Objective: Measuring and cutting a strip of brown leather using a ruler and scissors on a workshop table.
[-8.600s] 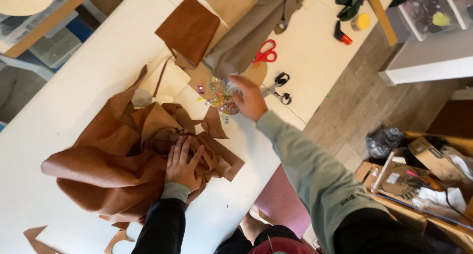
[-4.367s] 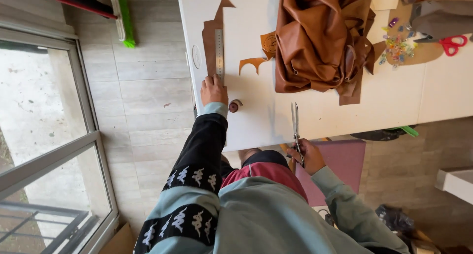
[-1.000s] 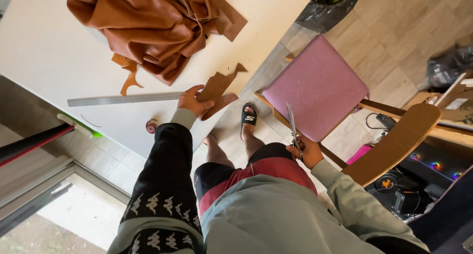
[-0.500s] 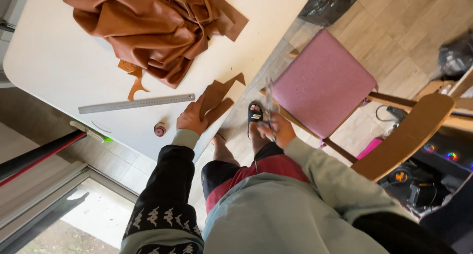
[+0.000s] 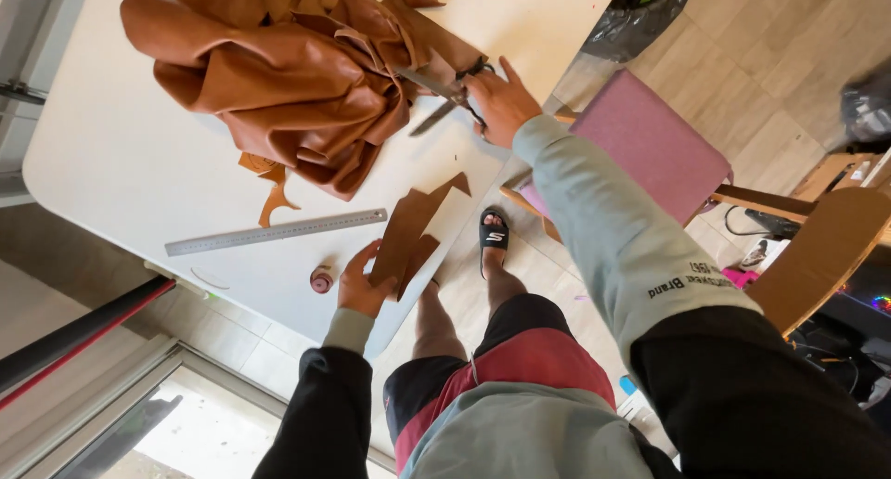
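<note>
On white table point(image 5: 111, 163), left hand point(image 5: 357, 284) fingers grasping brown leather piece point(image 5: 413, 228), right hand point(image 5: 501, 103) fingers grasping scissors point(image 5: 441, 94), near leather heap point(image 5: 278, 80)

A long steel ruler point(image 5: 277, 231) lies flat on the white tabletop point(image 5: 111, 163), near its edge and slanted slightly to it. A small round reddish-brown spool point(image 5: 321, 279) sits just beside that edge, below the ruler's middle. Two small tan leather offcuts point(image 5: 271, 189) lie between the ruler and the middle of the tabletop. Off the tabletop's far corner, a chair with a pink seat point(image 5: 650, 145) and wooden backrest point(image 5: 821, 256) stands on the pale tiled floor point(image 5: 761, 52).
</note>
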